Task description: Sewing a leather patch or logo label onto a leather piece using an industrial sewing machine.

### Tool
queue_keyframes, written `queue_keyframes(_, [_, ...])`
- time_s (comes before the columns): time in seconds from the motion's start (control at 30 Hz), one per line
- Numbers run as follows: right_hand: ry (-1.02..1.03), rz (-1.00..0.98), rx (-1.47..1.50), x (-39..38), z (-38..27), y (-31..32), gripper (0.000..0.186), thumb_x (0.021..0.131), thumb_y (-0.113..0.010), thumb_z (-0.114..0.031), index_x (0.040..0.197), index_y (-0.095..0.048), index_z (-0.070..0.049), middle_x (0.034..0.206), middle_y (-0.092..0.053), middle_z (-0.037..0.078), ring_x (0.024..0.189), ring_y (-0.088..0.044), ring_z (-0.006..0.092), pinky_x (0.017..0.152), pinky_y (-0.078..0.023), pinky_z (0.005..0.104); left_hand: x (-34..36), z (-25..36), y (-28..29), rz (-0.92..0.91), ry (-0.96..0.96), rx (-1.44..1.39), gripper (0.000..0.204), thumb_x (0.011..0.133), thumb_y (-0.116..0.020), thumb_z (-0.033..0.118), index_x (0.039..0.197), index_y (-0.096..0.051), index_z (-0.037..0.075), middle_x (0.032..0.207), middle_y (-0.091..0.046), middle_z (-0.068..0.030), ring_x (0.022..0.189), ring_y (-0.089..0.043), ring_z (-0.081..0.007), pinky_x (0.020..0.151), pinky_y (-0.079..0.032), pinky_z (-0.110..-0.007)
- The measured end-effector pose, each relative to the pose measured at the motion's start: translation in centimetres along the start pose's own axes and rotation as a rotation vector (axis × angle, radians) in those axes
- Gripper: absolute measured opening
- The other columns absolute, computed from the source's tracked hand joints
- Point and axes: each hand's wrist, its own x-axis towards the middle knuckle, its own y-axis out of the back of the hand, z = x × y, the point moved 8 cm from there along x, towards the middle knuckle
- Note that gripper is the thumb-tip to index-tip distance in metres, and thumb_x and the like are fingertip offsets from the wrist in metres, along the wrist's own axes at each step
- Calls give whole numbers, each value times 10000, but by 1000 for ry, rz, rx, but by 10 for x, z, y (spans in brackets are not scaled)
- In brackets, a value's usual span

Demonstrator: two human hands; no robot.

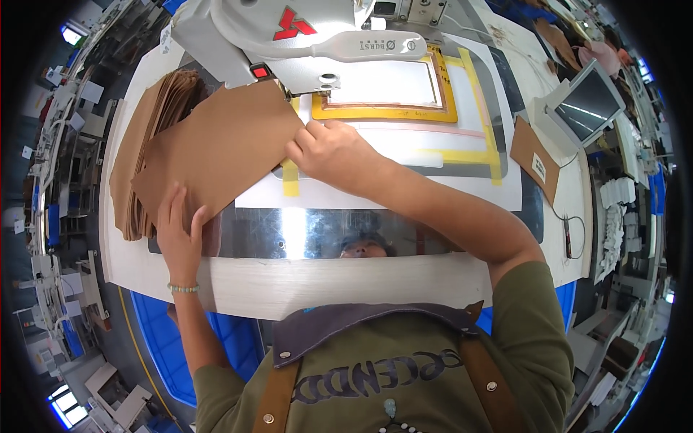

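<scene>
A flat brown leather-like sheet (pixel 224 144) lies at a slant in front of me, between a stack of brown pieces and the sewing machine (pixel 260 32). My right hand (pixel 336 155) pinches its right edge, with fingers curled together. Near the sheet's lower left edge rests my left hand (pixel 179 227), fingers stretched out and spread on the brown surface. Just right of the sheet, a yellow-bordered frame (pixel 386 113) sits on the machine bed over white paper marked with yellow tape (pixel 462 156).
At the left stands the stack of brown pieces (pixel 130 180). A monitor (pixel 586 101), a brown card with a white label (pixel 534 160) and a thin red-and-black tool (pixel 568 234) are at the right. Blue bins (pixel 162 346) sit below the table's front edge.
</scene>
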Motion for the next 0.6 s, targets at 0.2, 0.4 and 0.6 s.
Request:
queue_keyframes(0.2, [80, 98, -15, 2, -2, 1, 93, 694, -757, -108, 707, -665, -108, 702, -551, 4, 729, -592, 169, 565, -428, 300, -31, -10, -6, -81, -3, -27, 477, 1057, -610, 260, 1485, -606, 47, 1591, -546, -141, 1483, -488, -344, 1230, -357, -475])
queue_keyframes(0.4, [34, 72, -73, -12, 8, 10, 80, 697, -748, -110, 696, -668, -108, 704, -552, 4, 725, -578, 169, 568, -407, 312, -14, 4, -15, -126, -124, 3, 544, 1082, -536, 282, 1591, -502, 90, 1697, -427, -65, 1587, -345, -303, 1291, -254, -469])
queue_keyframes(0.6, [-32, 44, -101, -37, 42, 30, 76, 690, -736, -120, 712, -663, -111, 715, -562, 10, 758, -598, 177, 624, -457, 309, 23, 35, -32, -183, -261, -46, 564, 1074, -520, 255, 1617, -467, 111, 1712, -397, -68, 1611, -295, -286, 1306, -236, -456])
